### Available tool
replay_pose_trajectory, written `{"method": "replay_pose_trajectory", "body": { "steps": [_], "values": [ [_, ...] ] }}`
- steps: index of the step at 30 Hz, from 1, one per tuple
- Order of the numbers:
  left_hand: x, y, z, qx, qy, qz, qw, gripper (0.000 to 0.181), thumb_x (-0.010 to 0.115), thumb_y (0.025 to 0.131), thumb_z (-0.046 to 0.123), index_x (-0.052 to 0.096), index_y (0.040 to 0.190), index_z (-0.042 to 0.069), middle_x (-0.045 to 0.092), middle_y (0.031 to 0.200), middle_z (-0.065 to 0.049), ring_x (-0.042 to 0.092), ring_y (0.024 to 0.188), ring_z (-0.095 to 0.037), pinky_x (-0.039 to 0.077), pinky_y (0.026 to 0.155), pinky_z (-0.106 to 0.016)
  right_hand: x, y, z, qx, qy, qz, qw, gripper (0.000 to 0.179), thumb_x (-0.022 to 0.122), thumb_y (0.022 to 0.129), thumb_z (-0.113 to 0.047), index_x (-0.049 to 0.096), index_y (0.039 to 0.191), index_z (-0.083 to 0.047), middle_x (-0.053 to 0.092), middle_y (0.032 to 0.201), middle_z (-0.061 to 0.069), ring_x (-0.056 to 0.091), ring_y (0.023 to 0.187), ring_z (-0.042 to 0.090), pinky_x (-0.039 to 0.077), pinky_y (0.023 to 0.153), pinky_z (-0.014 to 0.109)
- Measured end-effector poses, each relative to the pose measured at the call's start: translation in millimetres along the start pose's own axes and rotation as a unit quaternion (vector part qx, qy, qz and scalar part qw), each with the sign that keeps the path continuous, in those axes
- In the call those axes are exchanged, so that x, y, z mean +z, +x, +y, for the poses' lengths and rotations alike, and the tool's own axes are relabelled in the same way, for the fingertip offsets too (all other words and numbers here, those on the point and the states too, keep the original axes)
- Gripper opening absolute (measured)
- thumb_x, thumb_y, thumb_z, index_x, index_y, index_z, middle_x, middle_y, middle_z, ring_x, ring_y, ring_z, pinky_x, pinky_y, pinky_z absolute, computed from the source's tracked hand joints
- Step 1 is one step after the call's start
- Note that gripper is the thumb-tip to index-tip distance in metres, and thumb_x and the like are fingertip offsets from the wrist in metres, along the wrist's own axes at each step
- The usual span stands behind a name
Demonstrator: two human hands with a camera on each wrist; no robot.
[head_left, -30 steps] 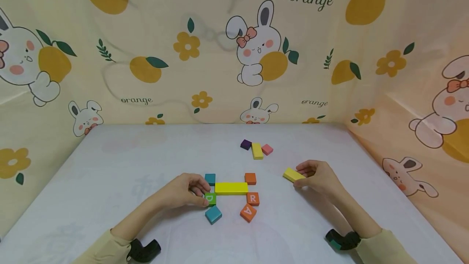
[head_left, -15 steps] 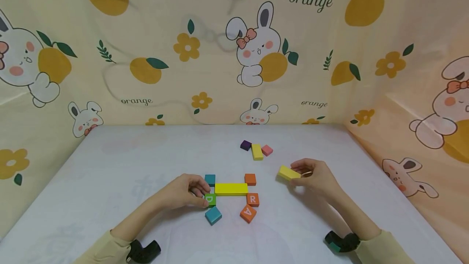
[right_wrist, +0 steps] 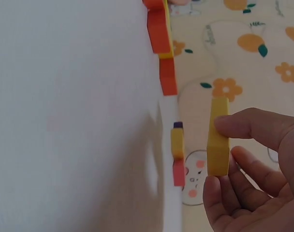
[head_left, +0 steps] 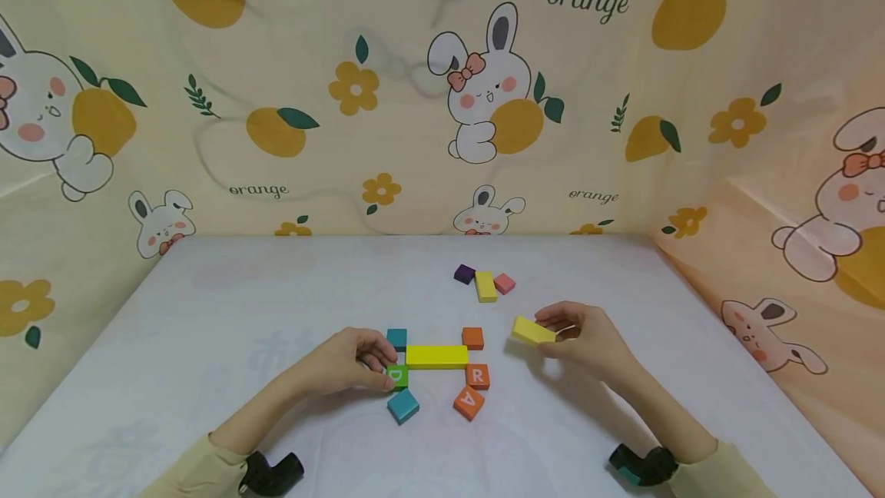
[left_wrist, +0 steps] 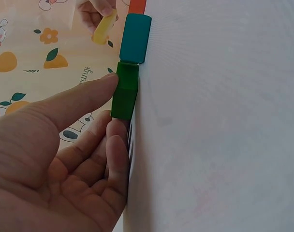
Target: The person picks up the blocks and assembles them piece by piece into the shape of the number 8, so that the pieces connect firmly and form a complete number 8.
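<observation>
My right hand (head_left: 584, 336) pinches a yellow block (head_left: 533, 330) between thumb and fingers, above the table and tilted; the right wrist view shows the same yellow block (right_wrist: 218, 140) clear of the surface. At the other side, my left hand (head_left: 353, 360) holds a green block (head_left: 397, 376) marked D, with thumb and fingertips at its edges. That green block (left_wrist: 125, 92) touches a teal block (left_wrist: 136, 38) in the left wrist view. A long yellow block (head_left: 436, 357) lies flat between the green block and an orange block (head_left: 477, 376) marked R.
Another teal block (head_left: 397, 340) and an orange block (head_left: 473, 338) sit at the long block's far corners. Nearer are a teal block (head_left: 403, 406) and an orange A block (head_left: 469, 402). Farther back lie purple (head_left: 465, 273), yellow (head_left: 485, 287) and pink (head_left: 505, 283) blocks.
My right hand has moved left with the yellow block, towards the arrangement. My left hand has stayed at the green block, and the blocks on the table have not moved.
</observation>
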State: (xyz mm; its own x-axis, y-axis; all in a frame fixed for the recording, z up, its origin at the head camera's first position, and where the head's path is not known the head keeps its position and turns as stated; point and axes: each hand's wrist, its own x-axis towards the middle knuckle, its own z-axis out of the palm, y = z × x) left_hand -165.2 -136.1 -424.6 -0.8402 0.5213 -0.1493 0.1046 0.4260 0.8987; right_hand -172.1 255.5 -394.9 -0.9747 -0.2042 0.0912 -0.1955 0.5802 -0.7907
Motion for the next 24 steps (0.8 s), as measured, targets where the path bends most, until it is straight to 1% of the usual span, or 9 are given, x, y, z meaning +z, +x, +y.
{"method": "replay_pose_trajectory", "body": {
  "steps": [5,10,14,17,20,24],
  "values": [
    [-0.1,-0.6,-0.9,0.008,0.000,-0.003,1.0000,0.033,0.084,0.079,0.017,0.066,0.105,0.006,0.065,0.097,-0.004,0.058,0.086,-0.021,0.050,0.076,-0.027,12,-7.7,-11,-0.016,0.030,-0.011,0.9993,0.039,0.087,0.072,-0.006,0.070,0.107,-0.003,0.070,0.101,0.005,0.062,0.091,0.024,0.054,0.081,0.034],
    [-1.7,-0.7,-2.2,0.005,0.007,0.001,1.0000,0.033,0.084,0.080,0.019,0.067,0.105,0.008,0.065,0.098,-0.003,0.058,0.088,-0.022,0.050,0.078,-0.029,27,-19.0,-31,-0.031,0.049,-0.055,0.9968,0.038,0.088,0.072,-0.008,0.070,0.106,-0.006,0.069,0.100,0.003,0.061,0.089,0.024,0.053,0.082,0.038],
    [-1.5,0.3,-2.4,0.006,0.012,0.003,0.9999,0.033,0.084,0.080,0.020,0.067,0.105,0.008,0.065,0.098,-0.002,0.058,0.088,-0.022,0.051,0.078,-0.029,38,-28.4,-47,-0.050,0.034,-0.097,0.9935,0.035,0.087,0.074,-0.011,0.070,0.104,-0.011,0.068,0.099,-0.002,0.061,0.090,0.021,0.052,0.086,0.044],
    [-1.9,-0.1,-1.9,0.005,0.013,0.000,0.9999,0.034,0.084,0.080,0.021,0.067,0.106,0.008,0.065,0.098,-0.002,0.058,0.088,-0.022,0.051,0.078,-0.028,46,-32.0,-58,-0.067,0.029,-0.121,0.9900,0.033,0.087,0.074,-0.014,0.070,0.103,-0.016,0.067,0.098,-0.007,0.061,0.091,0.018,0.050,0.089,0.047],
    [-2.0,-0.1,-1.6,0.001,0.016,0.001,0.9999,0.034,0.084,0.079,0.021,0.067,0.106,0.009,0.065,0.097,-0.002,0.058,0.088,-0.022,0.051,0.078,-0.028,55,-32.1,-65,-0.084,0.029,-0.133,0.9871,0.032,0.087,0.074,-0.015,0.070,0.101,-0.020,0.067,0.097,-0.009,0.061,0.092,0.016,0.048,0.090,0.050],
    [-0.5,1.4,-1.6,-0.003,0.018,0.003,0.9998,0.033,0.084,0.079,0.021,0.067,0.105,0.009,0.066,0.097,-0.001,0.059,0.087,-0.021,0.050,0.078,-0.028,68,-32.2,-71,-0.095,0.022,-0.149,0.9840,0.031,0.087,0.074,-0.014,0.070,0.099,-0.022,0.067,0.096,-0.012,0.060,0.091,0.014,0.048,0.089,0.048]
  ]
}}
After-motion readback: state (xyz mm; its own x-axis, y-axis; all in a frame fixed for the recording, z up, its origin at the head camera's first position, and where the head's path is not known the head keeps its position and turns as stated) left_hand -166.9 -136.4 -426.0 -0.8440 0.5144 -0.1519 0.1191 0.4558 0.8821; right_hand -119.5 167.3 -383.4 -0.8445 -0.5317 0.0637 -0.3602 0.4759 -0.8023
